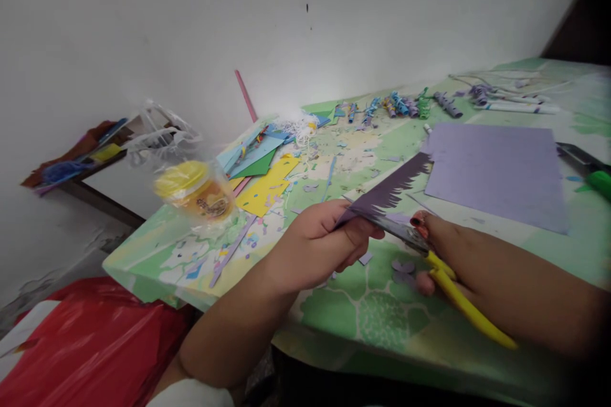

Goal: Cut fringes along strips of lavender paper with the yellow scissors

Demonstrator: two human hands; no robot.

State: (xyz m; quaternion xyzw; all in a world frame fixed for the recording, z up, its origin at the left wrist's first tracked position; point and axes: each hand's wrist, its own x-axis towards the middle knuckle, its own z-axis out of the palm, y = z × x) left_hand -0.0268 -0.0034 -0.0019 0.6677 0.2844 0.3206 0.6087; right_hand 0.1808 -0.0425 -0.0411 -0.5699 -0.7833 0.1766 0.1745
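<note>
My left hand [319,245] pinches the near end of a dark purple paper strip [386,184], held up above the table. A fringe of narrow cuts runs along the strip's right edge. In my right hand [451,248] is a pair of scissors with yellow handles [458,299]. Their metal blades [396,229] point left and meet the strip close to my left fingers. Behind my right wrist lies a flat light purple sheet of paper [496,172]. Small purple scraps [404,269] rest on the table beneath the scissors.
Several fringed paper rolls [398,103] lie along the wall side. Coloured paper [267,184] and scraps spread over the left half. A yellow-lidded cup [195,191] in clear plastic stands near the left edge. A green-handled cutter [592,172] is at right. A red bag [100,337] sits below.
</note>
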